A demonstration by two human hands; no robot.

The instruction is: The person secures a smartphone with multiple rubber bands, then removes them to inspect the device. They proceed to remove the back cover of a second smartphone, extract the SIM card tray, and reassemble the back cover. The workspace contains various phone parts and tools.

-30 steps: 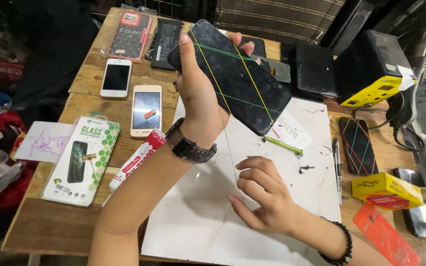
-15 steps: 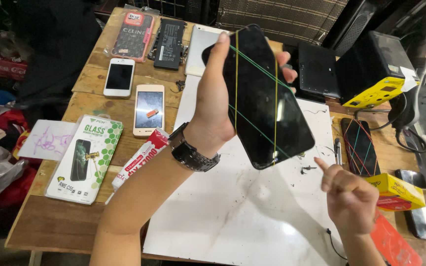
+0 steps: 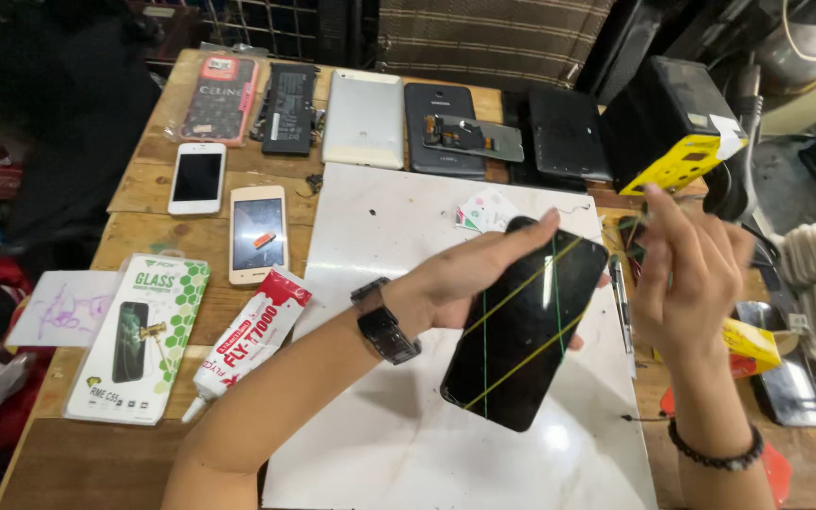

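Head view: left hand (image 3: 469, 279) gripping banded phone (image 3: 524, 323) over white board (image 3: 399, 312) on wooden table (image 3: 144, 217).

Phone bound with elastic bands, held over a white mat.

Left hand (image 3: 469, 279) grips a black phone (image 3: 526, 331) mid-frame, tilted, yellow and green rubber bands (image 3: 521, 288) crossing its glass. Right hand (image 3: 687, 269) is raised just right of it, fingers pinched near the phone's top corner. White mat (image 3: 399, 425) beneath; glue tube (image 3: 247, 340) and screen-protector box (image 3: 139, 335) at lower left.
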